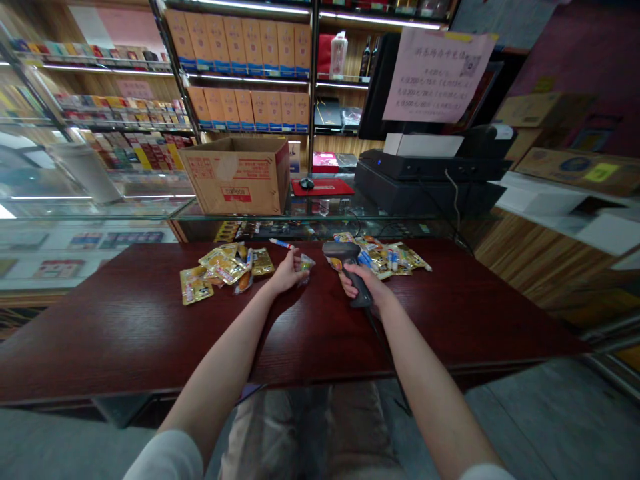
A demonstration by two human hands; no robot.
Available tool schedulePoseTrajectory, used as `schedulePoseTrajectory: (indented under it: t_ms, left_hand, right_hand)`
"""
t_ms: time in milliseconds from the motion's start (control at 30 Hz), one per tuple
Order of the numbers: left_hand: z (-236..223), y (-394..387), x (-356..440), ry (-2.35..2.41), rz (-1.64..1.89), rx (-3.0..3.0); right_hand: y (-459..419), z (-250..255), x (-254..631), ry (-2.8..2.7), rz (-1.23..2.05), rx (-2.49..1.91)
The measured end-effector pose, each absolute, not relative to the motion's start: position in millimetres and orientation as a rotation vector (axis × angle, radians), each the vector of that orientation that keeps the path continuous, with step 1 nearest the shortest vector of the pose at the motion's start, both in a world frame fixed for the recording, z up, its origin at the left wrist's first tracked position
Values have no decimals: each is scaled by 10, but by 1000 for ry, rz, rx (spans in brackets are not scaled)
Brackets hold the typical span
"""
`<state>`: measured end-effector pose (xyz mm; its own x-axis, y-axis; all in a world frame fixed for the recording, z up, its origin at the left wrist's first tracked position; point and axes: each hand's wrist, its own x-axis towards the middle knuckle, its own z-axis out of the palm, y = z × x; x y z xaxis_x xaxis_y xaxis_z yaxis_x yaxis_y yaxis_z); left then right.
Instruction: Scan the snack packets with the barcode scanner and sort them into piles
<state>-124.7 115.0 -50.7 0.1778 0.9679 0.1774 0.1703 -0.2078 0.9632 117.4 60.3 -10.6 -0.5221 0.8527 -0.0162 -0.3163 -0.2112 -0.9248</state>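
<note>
My right hand point(361, 283) is wrapped round the handle of a dark grey barcode scanner point(342, 251), its head turned to the left and its cable hanging over the table edge. In my left hand point(289, 272) is a small clear snack packet point(305, 264) with something yellow-green inside, held just above the table. Left of that hand lies a pile of gold snack packets point(223, 264), with several other wrapped snacks among them. A blue-and-white stick packet point(281, 244) rests behind the left hand. Another snack pile point(395, 259) sits behind and right of the scanner, partly hidden by it.
All this lies on a dark red-brown table point(150, 340). Behind it, a glass counter carries an open cardboard box point(235, 177), a mouse point(307, 183) on a red mat, and a black cash drawer point(425, 187) under a monitor with a paper sign point(437, 77). Shelves of boxes point(245, 43) rise behind.
</note>
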Motion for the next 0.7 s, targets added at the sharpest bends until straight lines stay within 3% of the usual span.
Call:
schedulePoseTrajectory:
  t_ms: [300, 700]
  left_hand:
    - [-410, 1088, -1195, 1149, 1285, 1918]
    - [-386, 1085, -1183, 1293, 1209, 2135]
  right_hand:
    - [540, -69, 1114, -1258, 1846, -713]
    - [498, -34, 1056, -1296, 1862, -786]
